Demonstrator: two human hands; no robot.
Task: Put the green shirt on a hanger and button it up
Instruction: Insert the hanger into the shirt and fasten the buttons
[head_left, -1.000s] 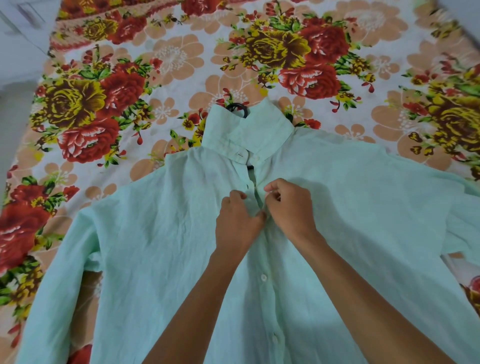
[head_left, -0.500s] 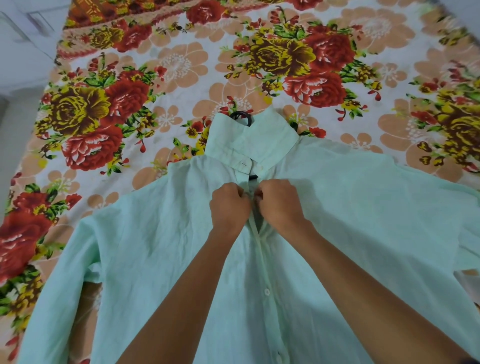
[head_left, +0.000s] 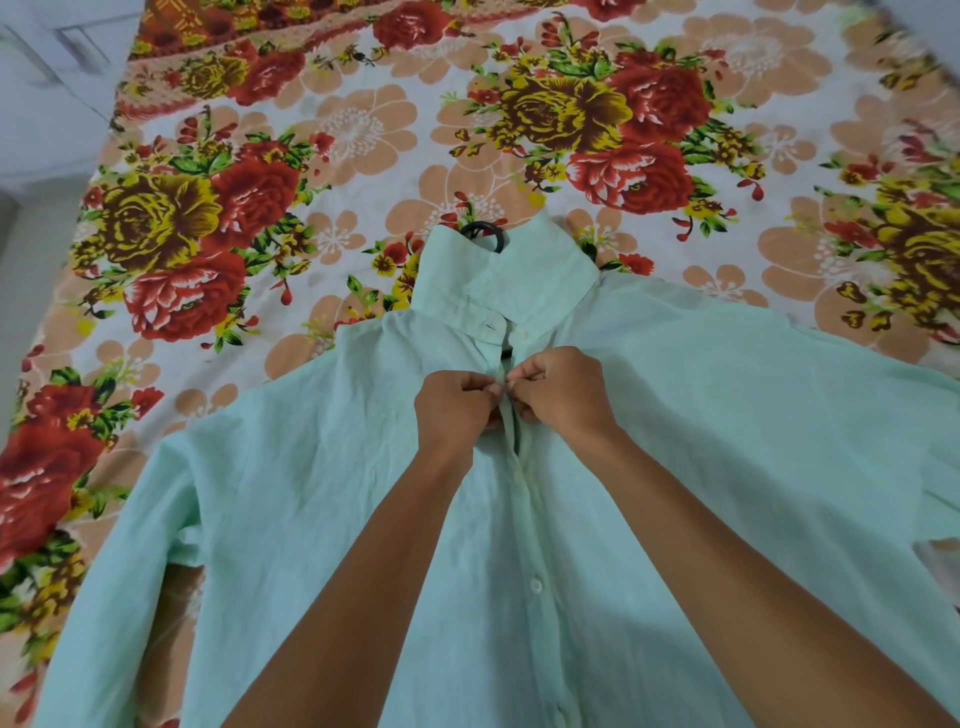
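Observation:
The pale green shirt (head_left: 701, 441) lies face up on the bed, collar standing at the far end. A black hanger hook (head_left: 485, 232) pokes out above the collar; the hanger's body is hidden inside the shirt. My left hand (head_left: 454, 413) pinches the left edge of the placket just below the collar. My right hand (head_left: 563, 395) pinches the right edge opposite it, fingertips almost touching. A small gap in the placket shows beneath the hands. White buttons (head_left: 535, 585) lower down sit closed.
A floral bedsheet (head_left: 363, 145) in red, yellow and peach covers the bed under the shirt. The bed's left edge meets a pale floor and white wall (head_left: 47, 114) at the upper left. The sleeves spread out to both sides.
Both hands have moved up the placket towards the collar and now pinch the fabric closer together. The view has shifted slightly nearer the shirt.

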